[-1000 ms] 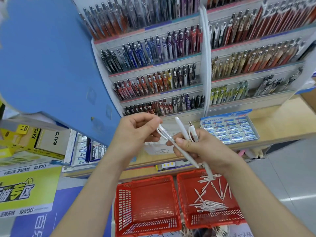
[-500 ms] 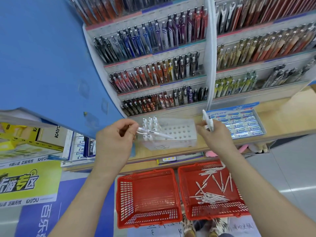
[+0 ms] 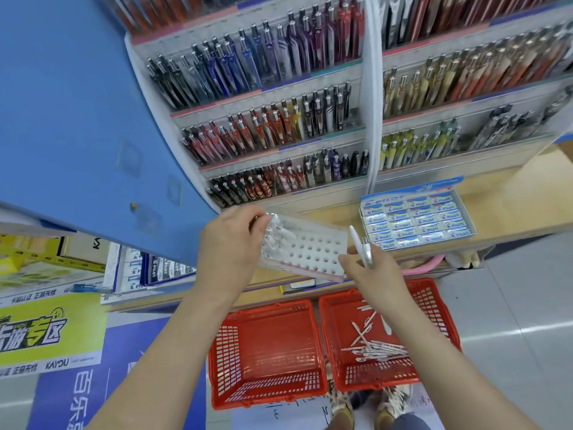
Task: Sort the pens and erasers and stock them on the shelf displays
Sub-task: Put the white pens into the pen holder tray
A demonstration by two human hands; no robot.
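Right hand (image 3: 373,274) grips white pens (image 3: 359,245) beside tray (image 3: 316,252); left hand (image 3: 231,249) pinches pen (image 3: 275,225) inside.

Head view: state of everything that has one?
left hand: pinches one of the tray pens
right hand: holds white pens, tips up
tray pens: standing in holes at the left end
pen tray: most holes empty
left basket: empty
right basket: holds loose pens
eraser box: open, rows filled
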